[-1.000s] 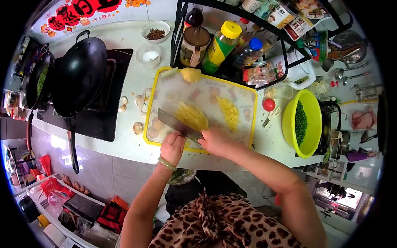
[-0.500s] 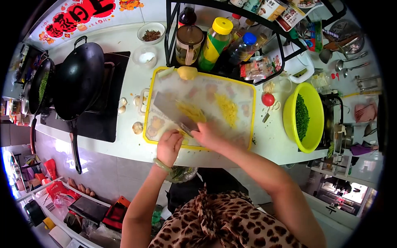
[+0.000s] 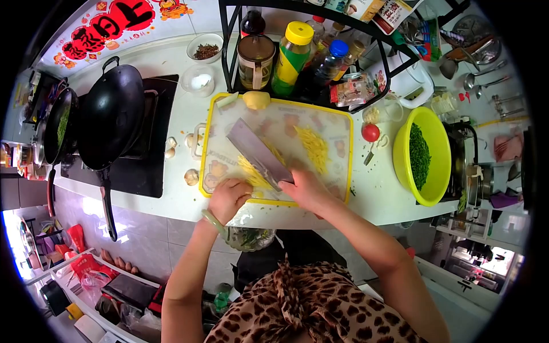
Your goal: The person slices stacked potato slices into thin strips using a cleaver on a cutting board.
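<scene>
My right hand (image 3: pixel 309 190) is wrapped around the handle of a cleaver (image 3: pixel 258 150). The broad blade points up and left across the cutting board (image 3: pixel 350 137), which has a yellow rim. Near the board's front edge, my left hand (image 3: pixel 230 199) has its fingers curled in, with the fingertips beside a heap of yellow potato shreds (image 3: pixel 251 172). What lies under those fingertips is hidden. More shreds show just behind the blade, and a separate pile of potato shreds (image 3: pixel 312 147) lies to the right. A peeled potato piece (image 3: pixel 256 100) sits at the board's far edge.
A black wok (image 3: pixel 111 111) rests on the cooktop at left. Small bowls (image 3: pixel 205 48), a rack of bottles (image 3: pixel 293 57) and garlic (image 3: pixel 191 177) surround the board. At right are a tomato (image 3: pixel 370 132), a small knife (image 3: pixel 369 157) and a lime-green basin (image 3: pixel 439 171) of chopped greens.
The cleaver has moved right and now lies across the shreds, its blade turned more broadly upward. My right hand moved right with it; my left hand shifted slightly left and away from the blade.
</scene>
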